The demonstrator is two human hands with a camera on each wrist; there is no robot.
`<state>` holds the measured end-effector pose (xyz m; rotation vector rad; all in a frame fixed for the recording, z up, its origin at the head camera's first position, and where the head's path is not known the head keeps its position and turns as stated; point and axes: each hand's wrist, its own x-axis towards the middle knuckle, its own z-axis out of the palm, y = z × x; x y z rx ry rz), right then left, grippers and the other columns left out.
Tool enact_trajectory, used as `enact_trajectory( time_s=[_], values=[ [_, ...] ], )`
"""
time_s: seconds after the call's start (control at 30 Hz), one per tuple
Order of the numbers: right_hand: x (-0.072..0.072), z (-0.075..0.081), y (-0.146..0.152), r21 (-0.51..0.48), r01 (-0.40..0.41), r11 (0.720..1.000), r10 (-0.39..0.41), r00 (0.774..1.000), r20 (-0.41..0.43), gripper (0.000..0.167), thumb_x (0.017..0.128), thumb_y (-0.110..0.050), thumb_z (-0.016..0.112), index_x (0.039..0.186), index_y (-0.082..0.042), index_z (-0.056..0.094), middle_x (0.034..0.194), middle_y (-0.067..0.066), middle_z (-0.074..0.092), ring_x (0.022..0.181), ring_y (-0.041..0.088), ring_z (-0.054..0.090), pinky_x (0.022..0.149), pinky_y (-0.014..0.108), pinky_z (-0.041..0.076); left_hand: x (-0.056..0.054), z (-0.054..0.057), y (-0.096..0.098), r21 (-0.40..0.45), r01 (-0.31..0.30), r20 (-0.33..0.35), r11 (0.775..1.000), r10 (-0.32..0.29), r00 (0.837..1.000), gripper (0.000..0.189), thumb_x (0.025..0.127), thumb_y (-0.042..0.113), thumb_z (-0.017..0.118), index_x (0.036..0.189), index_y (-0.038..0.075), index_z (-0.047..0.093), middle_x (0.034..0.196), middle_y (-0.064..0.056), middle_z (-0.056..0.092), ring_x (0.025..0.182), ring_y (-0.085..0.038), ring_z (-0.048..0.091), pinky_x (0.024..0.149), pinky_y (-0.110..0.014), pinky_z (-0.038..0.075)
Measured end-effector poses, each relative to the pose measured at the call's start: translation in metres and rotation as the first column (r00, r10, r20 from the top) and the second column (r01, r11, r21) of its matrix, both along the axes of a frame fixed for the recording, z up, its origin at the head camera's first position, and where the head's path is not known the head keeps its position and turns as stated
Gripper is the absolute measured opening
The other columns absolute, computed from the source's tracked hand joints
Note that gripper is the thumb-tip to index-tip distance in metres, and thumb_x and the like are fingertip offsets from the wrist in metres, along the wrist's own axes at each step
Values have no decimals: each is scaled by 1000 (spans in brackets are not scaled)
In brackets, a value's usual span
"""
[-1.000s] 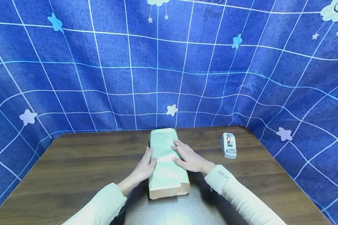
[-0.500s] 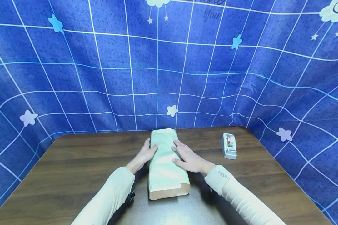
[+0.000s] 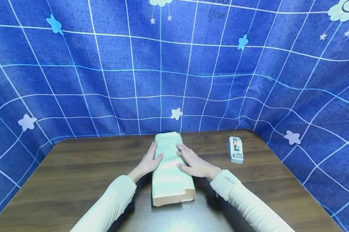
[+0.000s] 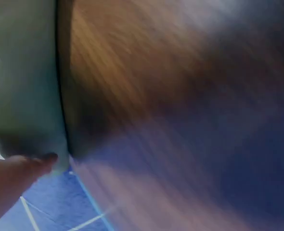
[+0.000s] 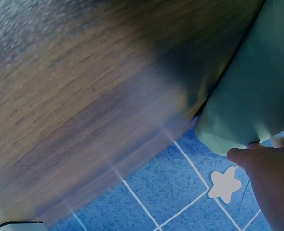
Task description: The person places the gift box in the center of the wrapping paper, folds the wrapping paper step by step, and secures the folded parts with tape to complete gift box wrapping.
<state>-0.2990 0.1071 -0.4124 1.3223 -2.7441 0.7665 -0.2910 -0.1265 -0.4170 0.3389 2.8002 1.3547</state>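
Observation:
A long box-shaped parcel (image 3: 170,175) in pale green paper lies lengthwise on the table, with a strip of brown showing at its near end. My left hand (image 3: 149,162) rests along its left side, fingers straight and thumb on the top edge. Across the right part of the top, my right hand (image 3: 195,163) lies flat with fingers spread. The left wrist view shows the green side of the parcel (image 4: 24,86) with a fingertip on it. In the right wrist view, fingers touch the parcel (image 5: 257,91) near its end.
A light blue tape dispenser (image 3: 235,150) stands on the brown wooden table (image 3: 84,174), to the right of the parcel. Behind the table hangs a blue curtain (image 3: 110,80) with white lines and stars.
My left hand slid forward along the parcel's left side, and its fingers now lie straighter against it. The right hand stayed on top. The parcel has hardly moved.

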Motion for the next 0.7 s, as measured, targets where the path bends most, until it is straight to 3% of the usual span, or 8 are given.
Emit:
enact_trajectory(
  time_s=[0.13,0.37,0.47,0.7],
  values=[
    [0,1,-1,-7,15,1000,-15,999,38,65,95,-39,40,144,-2,17,151,11,20,142,31,3,112,52,8,12,6,-4,-114,68,-86,991,-78,993,59,95,30,44,143,2,24,150,-27,5,136,-45,14,106,-59,19],
    [-1,1,0,-3,27,1000,-27,999,20,61,95,-38,41,142,-3,23,151,11,20,142,32,4,112,52,10,27,11,-13,-251,217,-102,943,-248,963,62,93,37,48,142,3,30,151,-24,5,138,-45,3,104,-65,15],
    [-1,1,1,-8,17,1000,-17,999,30,58,95,-38,40,139,-3,27,152,12,16,141,33,4,110,56,10,28,10,-13,-298,225,-107,928,-267,958,64,93,40,47,143,5,28,151,-24,4,138,-44,3,104,-65,15],
    [-4,-2,6,-23,-16,1000,18,996,85,60,98,-36,36,144,-5,16,154,12,8,142,32,1,112,54,5,30,11,-10,-304,206,-91,930,-243,966,64,94,40,45,144,5,26,152,-22,2,139,-41,5,106,-62,15]
  ],
)
